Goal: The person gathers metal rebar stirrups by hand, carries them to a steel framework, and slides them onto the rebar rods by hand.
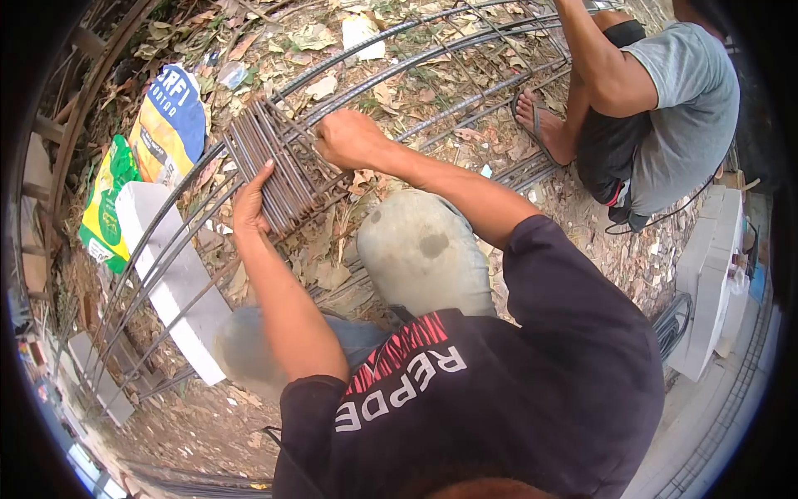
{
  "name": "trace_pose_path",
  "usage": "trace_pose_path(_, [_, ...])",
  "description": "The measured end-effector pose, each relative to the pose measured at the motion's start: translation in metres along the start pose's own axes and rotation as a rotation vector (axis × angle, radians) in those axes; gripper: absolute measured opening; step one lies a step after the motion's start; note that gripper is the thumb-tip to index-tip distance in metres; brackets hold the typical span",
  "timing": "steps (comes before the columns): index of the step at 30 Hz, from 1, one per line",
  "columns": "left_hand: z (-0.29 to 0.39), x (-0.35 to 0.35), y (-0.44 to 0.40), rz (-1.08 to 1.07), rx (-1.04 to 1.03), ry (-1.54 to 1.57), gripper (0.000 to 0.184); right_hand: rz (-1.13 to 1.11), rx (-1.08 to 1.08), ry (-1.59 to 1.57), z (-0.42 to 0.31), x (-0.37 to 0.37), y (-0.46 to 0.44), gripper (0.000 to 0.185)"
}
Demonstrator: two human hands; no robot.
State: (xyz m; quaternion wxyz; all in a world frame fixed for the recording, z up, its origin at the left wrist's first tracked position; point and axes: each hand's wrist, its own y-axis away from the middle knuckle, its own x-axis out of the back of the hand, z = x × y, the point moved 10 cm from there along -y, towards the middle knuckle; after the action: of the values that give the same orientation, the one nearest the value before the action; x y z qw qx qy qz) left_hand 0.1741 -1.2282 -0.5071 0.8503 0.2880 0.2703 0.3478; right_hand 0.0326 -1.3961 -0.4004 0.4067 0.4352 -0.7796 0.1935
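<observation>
A bundle of square steel stirrups [270, 162] sits around long ribbed steel bars [374, 81] in front of me. My left hand [252, 202] grips the lower left side of the bundle, its thumb lying along the rods. At the bundle's right side, my right hand [345, 140] is closed in a fist beside the bars. Whatever its fingers hold is too small or hidden to make out.
Another person [677, 108] sits at the upper right, a sandalled foot near the bars. Blue-yellow [170, 125] and green [108, 204] sacks and a white block [170, 279] lie left. Grey blocks [706, 283] stand right. Dry leaves cover the ground.
</observation>
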Motion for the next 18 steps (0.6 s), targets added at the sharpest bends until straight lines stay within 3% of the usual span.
trace_pose_path(4, [-0.003, 0.000, -0.008, -0.030, 0.003, 0.034, 0.058, 0.108, -0.053, -0.027, 0.041, 0.029, 0.021, 0.022])
trace_pose_path(9, [-0.001, -0.012, -0.001, -0.068, 0.015, 0.035, 0.043, 0.151, -0.154, -0.025, 0.103, 0.076, 0.037, 0.024])
trace_pose_path(16, [0.000, -0.011, 0.001, -0.035, 0.007, 0.033, 0.050, 0.141, -0.233, -0.010, 0.111, 0.081, 0.035, 0.021])
trace_pose_path(17, [-0.003, -0.012, -0.002, -0.066, 0.002, 0.067, 0.051, 0.159, -0.296, -0.022, 0.119, 0.078, 0.034, 0.020])
trace_pose_path(18, [0.003, -0.017, 0.008, -0.044, 0.008, 0.030, 0.053, 0.251, -0.221, 0.041, 0.111, 0.089, 0.036, 0.020])
